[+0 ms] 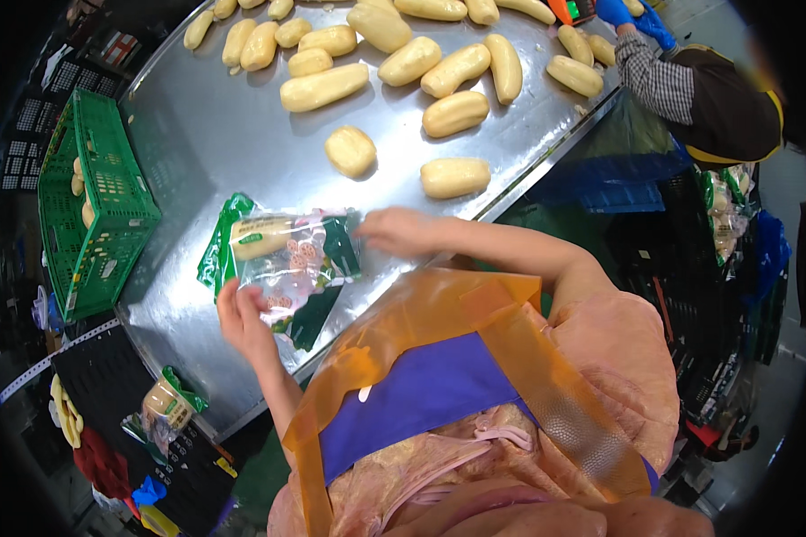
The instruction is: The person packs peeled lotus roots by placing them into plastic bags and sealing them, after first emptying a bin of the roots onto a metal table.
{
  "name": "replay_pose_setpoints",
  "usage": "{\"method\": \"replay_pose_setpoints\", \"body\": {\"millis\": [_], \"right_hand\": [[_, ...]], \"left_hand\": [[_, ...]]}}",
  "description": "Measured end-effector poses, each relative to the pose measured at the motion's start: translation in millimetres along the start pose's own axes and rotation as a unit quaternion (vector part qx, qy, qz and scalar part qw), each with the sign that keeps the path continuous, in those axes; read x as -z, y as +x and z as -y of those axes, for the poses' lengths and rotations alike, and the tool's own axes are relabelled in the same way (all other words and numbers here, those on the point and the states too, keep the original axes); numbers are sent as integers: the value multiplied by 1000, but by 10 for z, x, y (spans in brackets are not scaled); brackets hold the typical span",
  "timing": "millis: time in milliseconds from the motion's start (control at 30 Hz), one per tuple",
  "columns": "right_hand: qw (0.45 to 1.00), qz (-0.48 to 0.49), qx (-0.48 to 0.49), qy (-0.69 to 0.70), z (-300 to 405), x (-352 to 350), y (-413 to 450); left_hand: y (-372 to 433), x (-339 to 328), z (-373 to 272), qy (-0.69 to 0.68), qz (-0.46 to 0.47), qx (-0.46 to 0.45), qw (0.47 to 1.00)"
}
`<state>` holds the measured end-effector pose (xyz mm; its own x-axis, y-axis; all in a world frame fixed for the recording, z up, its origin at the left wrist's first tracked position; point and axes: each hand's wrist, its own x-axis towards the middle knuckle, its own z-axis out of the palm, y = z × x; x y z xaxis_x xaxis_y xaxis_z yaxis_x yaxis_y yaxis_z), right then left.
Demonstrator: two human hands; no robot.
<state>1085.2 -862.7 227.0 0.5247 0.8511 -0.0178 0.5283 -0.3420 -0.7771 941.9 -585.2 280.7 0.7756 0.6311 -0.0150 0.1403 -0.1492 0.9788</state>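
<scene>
A printed clear plastic bag (302,252) with green ends lies on the steel table (195,141), and a peeled lotus root section (262,238) shows inside it. My left hand (245,315) is at the bag's lower left edge, fingers slightly spread; whether they pinch the film cannot be told. At the bag's right end is my right hand (399,231), blurred, its fingertips near the green strip. Under the bag's left side lies more green plastic packaging (218,252). Peeled lotus root pieces (455,178) are spread over the table beyond my hands.
A green plastic crate (101,215) holding pale pieces stands along the table's left side. At lower left, a bagged root (168,403) rests on a black surface (101,362). A co-worker in blue gloves (651,27) stands at the upper right, beside the table edge.
</scene>
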Motion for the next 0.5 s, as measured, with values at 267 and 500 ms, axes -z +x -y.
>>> {"method": "replay_pose_setpoints", "body": {"millis": [267,500], "right_hand": [[980,-172,-96,-6,-137,303,-628],[971,-228,-69,0,-346,502,-963]], "left_hand": [[681,-1290,-427,193,214,-231,929],[1938,-1650,317,377,203,-199,881]]}}
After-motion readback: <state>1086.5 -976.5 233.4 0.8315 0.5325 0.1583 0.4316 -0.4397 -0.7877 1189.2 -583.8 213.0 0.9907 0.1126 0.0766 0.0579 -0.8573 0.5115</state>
